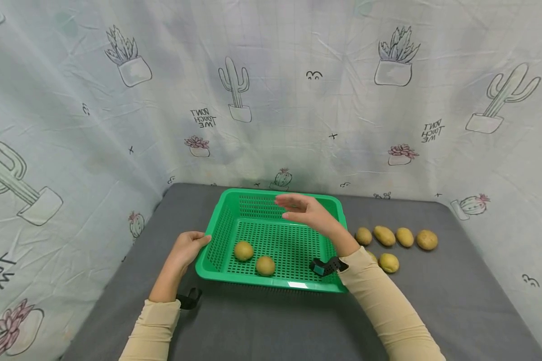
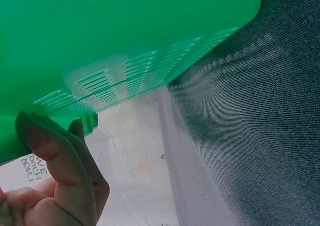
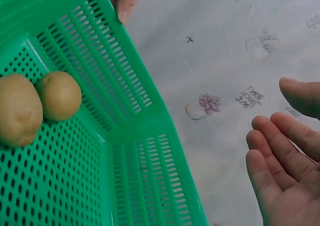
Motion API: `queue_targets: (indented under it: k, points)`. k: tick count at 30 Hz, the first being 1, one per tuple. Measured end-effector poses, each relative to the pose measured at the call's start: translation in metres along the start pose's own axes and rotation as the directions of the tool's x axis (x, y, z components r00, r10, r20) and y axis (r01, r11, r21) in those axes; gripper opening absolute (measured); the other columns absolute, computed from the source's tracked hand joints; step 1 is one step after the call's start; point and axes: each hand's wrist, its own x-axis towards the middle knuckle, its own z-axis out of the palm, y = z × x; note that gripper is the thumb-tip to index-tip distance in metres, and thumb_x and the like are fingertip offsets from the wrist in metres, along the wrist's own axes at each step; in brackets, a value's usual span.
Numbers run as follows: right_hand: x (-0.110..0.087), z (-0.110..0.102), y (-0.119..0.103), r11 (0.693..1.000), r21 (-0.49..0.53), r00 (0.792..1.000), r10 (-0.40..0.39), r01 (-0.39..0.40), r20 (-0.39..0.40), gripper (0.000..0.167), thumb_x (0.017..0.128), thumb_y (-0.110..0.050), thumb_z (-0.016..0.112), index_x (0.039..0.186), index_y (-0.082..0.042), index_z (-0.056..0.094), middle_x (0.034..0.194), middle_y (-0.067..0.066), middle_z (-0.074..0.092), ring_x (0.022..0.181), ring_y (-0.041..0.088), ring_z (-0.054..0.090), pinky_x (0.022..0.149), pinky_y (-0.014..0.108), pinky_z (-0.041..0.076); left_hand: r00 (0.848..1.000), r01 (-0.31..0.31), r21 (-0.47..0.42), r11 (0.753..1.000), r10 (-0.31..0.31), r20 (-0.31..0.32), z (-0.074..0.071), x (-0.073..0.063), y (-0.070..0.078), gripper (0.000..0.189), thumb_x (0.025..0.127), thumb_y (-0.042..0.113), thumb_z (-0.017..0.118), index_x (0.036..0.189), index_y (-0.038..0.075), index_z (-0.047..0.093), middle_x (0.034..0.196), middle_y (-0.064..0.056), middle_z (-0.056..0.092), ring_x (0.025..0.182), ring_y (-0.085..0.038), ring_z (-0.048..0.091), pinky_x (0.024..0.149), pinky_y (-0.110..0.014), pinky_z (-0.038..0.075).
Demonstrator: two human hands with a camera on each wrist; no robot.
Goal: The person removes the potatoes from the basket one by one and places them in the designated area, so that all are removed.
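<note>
A green plastic basket with slotted walls and a perforated floor stands on the grey cloth. Two round potatoes lie inside toward its left front, the left potato and the right potato. My left hand grips the basket's left rim, thumb on top; the left wrist view shows the fingers curled up against its underside. Above the basket's back half hovers my right hand, holding nothing. In the right wrist view its fingers are extended, with the thumb apart.
Right of the basket, several potatoes lie on the grey cloth, among them an oblong potato and a rounder potato. My right forearm partly hides one. A printed curtain hangs behind and along both sides.
</note>
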Motion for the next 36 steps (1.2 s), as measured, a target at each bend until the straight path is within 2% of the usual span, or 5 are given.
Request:
queue_targets:
  k: [7,16,20,26,36]
  points:
    - [0.02,0.013,0.012,1.0,-0.016,0.999,-0.006,0.007,0.032,0.05,0.093,-0.01,0.061,0.139,0.0,0.044,0.14,0.018,0.048,0.132,0.034,0.042,0.111,0.043,0.035,1.0,0.004,0.006,1.0,-0.004,0.0,0.001,0.0,0.001,0.053,0.101,0.022,0.047,0.139,-0.013,0.036,0.142,-0.032,0.037,0.131,-0.046,0.035,0.105,-0.058,0.035]
    - [0.024,0.022,0.028,0.992,-0.095,0.985,0.098,-0.085,0.141,0.052,0.091,-0.012,0.065,0.139,-0.004,0.046,0.141,0.015,0.048,0.133,0.031,0.042,0.11,0.05,0.033,1.0,0.013,0.002,1.0,-0.013,0.013,0.002,0.001,0.004,0.054,0.101,0.023,0.047,0.139,-0.013,0.035,0.142,-0.032,0.036,0.132,-0.046,0.034,0.106,-0.058,0.034]
    - [0.026,0.024,0.034,0.985,-0.127,0.957,0.146,-0.117,0.252,0.056,0.089,-0.01,0.067,0.14,-0.003,0.045,0.143,0.016,0.045,0.136,0.031,0.039,0.113,0.049,0.03,1.0,0.019,-0.003,1.0,-0.019,0.008,0.001,0.001,0.004,0.054,0.101,0.022,0.047,0.139,-0.013,0.035,0.142,-0.032,0.035,0.132,-0.047,0.033,0.106,-0.059,0.033]
    - [0.03,0.026,0.044,0.969,-0.198,0.889,0.217,-0.147,0.404,0.058,0.088,-0.004,0.067,0.141,-0.002,0.043,0.147,0.014,0.042,0.139,0.027,0.035,0.114,0.042,0.03,1.0,0.019,-0.006,1.0,-0.019,0.001,0.0,0.002,0.003,0.053,0.101,0.022,0.047,0.139,-0.014,0.036,0.142,-0.033,0.036,0.132,-0.047,0.032,0.106,-0.059,0.032]
    - [0.032,0.032,0.06,0.915,-0.371,0.819,0.334,-0.162,0.467,0.058,0.086,-0.01,0.07,0.14,-0.009,0.047,0.145,0.005,0.046,0.137,0.022,0.039,0.11,0.034,0.036,1.0,0.022,-0.002,1.0,-0.022,0.004,0.0,0.002,0.002,0.053,0.101,0.021,0.046,0.139,-0.014,0.035,0.142,-0.033,0.035,0.133,-0.047,0.031,0.107,-0.059,0.031]
